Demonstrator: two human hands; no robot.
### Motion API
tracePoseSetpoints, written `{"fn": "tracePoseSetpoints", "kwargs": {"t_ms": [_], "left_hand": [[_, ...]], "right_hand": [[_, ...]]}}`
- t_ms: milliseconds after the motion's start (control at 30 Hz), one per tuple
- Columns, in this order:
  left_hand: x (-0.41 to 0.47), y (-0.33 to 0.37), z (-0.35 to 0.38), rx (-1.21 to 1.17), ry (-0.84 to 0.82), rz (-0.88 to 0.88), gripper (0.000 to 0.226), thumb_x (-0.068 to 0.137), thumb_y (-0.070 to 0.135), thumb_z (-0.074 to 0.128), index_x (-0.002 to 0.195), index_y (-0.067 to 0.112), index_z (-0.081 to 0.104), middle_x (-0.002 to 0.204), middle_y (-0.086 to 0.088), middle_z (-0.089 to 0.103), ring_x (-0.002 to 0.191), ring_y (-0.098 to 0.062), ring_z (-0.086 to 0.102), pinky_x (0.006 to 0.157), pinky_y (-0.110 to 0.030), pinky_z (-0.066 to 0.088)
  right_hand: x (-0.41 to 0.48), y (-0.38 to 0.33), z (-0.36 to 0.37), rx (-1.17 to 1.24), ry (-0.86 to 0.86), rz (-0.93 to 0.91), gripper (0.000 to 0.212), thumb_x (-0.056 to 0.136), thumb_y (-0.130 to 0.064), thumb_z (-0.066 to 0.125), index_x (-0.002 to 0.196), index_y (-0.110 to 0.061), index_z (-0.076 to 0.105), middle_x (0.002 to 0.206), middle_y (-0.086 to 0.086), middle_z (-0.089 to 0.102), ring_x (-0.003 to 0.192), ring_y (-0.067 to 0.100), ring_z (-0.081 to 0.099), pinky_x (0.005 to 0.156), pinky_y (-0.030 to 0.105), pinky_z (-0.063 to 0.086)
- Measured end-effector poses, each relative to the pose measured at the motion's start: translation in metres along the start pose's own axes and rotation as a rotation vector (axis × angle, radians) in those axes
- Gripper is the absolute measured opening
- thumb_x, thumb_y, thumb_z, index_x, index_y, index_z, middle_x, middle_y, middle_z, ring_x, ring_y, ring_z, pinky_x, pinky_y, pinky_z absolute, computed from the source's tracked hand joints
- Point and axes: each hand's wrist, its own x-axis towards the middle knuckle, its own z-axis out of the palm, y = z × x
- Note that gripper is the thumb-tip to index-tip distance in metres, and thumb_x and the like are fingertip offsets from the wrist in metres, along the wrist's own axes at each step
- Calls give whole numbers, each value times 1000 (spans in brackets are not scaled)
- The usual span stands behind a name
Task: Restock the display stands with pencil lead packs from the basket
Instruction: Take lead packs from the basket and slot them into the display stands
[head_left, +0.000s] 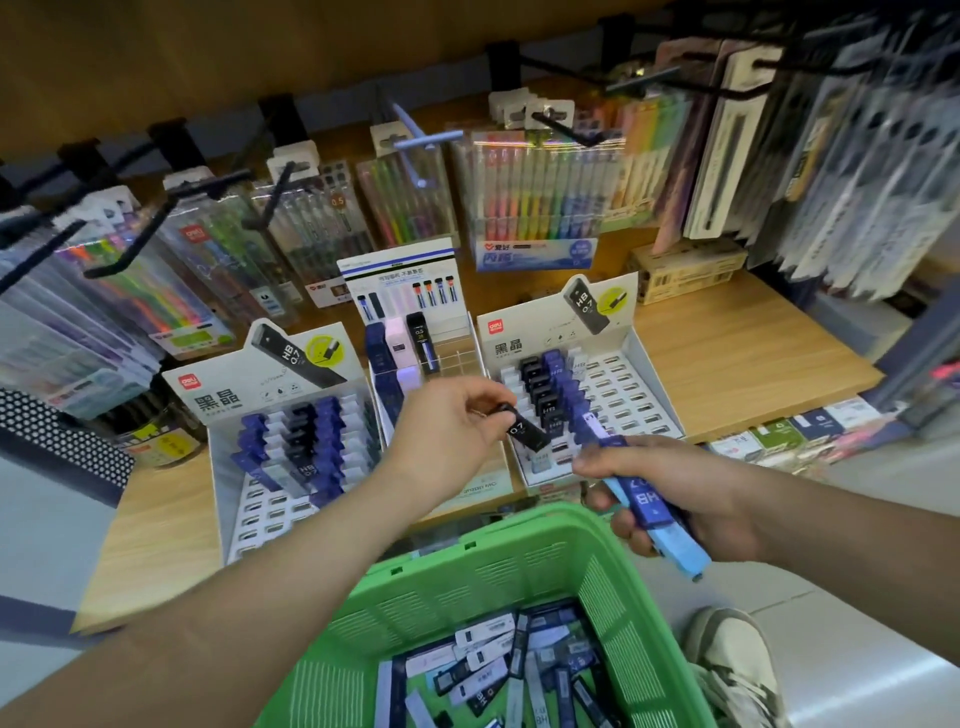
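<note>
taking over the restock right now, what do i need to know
Left hand: pinches a black pack marked 0.7 above the front rows of the right stand.
Right hand: grips several blue packs, by the far corner of the green basket.
Basket: many packs inside.
Done: left stand has its back rows filled; the right stand has two columns filled near its left side.
Left: the left stand's front slots and most of the right stand. The black pack probably goes in first.

black 0.7 lead pack (527, 428) over right display stand (641, 397), blue packs (647, 506) beside
</note>
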Motion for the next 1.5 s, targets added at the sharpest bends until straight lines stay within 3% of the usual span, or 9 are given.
{"fn": "tracePoseSetpoints", "kwargs": {"t_ms": [100,233,567,800,1067,1167,1300,1367,1500], "left_hand": [[13,3,25,116,29,69,15,86,17,71,98,25,74,87,11,70,68,1,60,66,-7,45],[25,2,46,289,24,145,21,86,20,70,107,22,72,96,4,72,82,-8,62,81,-19,48],[39,-4,66,449,14,226,16,83,22,73,100,22,71,91,4,73,71,-5,54,68,-17,41],[42,-2,66,481,-1,231,13,84,20,71,97,19,76,93,2,73,83,-15,65,77,-20,43],[38,5,78,670,-82,274,21,95,19,56,105,16,74,99,-2,65,97,-21,57,84,-30,45],[22,21,76,439,69,156,20,94,17,56,107,18,72,95,5,69,90,-13,62,81,-28,49],[-23,52,78,-564,-74,-108,13,87,24,69,98,32,71,75,4,67,61,-10,62,57,-25,51],[-39,59,79,-633,-185,-101,27,79,30,75,102,39,65,76,2,60,58,-12,64,55,-26,51],[-47,65,72,-545,-201,-88,45,77,9,78,101,42,60,76,-2,52,56,-15,67,54,-25,51]], "right_hand": [[-6,0,-11,27,69,-27,39,71,-29,80,96,-10,57,60,4,55,42,13,48,39,21,41],[-10,-3,-25,117,165,-82,41,78,-30,78,106,-10,54,58,5,55,42,15,50,37,23,43],[-13,-6,-33,162,188,-144,40,79,-36,77,103,-12,55,56,3,56,43,14,51,39,23,44],[-17,-6,-35,155,198,-161,52,69,-50,76,101,-11,59,56,2,56,45,15,51,41,24,45],[-16,-10,-31,163,246,-182,52,74,-57,71,97,-13,59,56,2,57,45,17,51,43,25,45],[-14,-11,-29,165,259,-193,53,76,-60,69,97,-12,60,56,3,58,45,17,52,43,25,46],[-15,-11,-24,143,257,-222,52,78,-59,68,94,-9,61,55,5,59,42,18,51,41,25,46],[-15,-9,-20,108,237,-224,53,80,-60,66,96,-9,63,58,7,62,41,18,52,39,25,46],[-14,-4,-15,43,213,-209,53,83,-62,61,99,-11,63,55,2,64,41,16,57,40,24,46]]}}
